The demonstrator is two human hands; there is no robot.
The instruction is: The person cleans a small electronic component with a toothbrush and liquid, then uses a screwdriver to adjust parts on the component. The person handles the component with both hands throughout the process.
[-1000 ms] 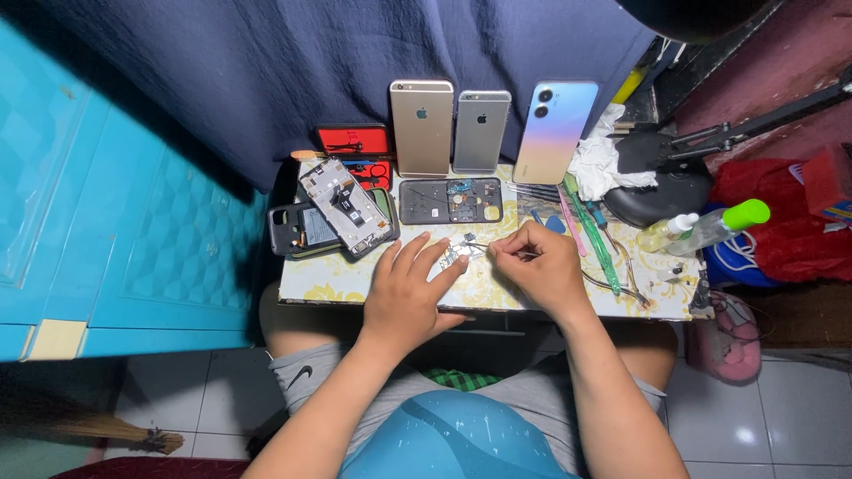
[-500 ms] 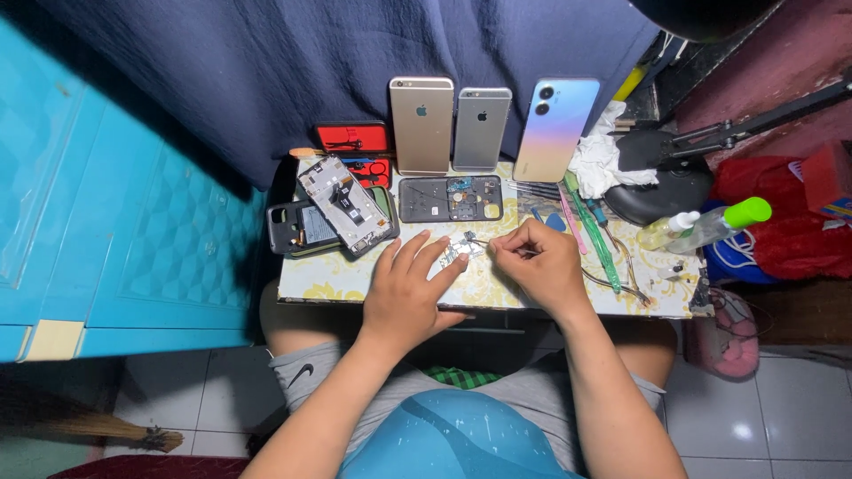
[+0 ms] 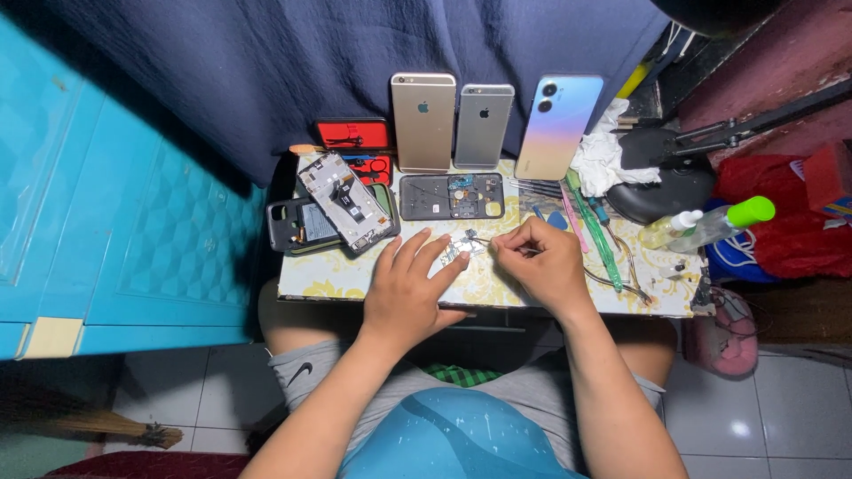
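Observation:
My left hand (image 3: 410,286) lies flat on the small patterned table (image 3: 328,279), fingers spread, fingertips touching small metal parts (image 3: 461,247) in the middle. My right hand (image 3: 543,264) is closed around a thin tool, probably tweezers, whose tip points at those parts. Just beyond them lies an opened phone frame (image 3: 450,196) with its insides showing. To the left rests a phone display assembly (image 3: 346,203) on top of a dark phone case (image 3: 297,225).
Two metal-backed phones (image 3: 423,121), (image 3: 484,125) and a pastel phone (image 3: 557,126) lean against the dark blue cloth at the back. A red tool case (image 3: 353,137), green pry tools (image 3: 596,226), a white rag (image 3: 602,160), green-capped bottle (image 3: 719,223) and blue wall (image 3: 98,204) surround the table.
Both hands stay over the small parts; the right hand has shifted only slightly with its tool. Nothing else has moved.

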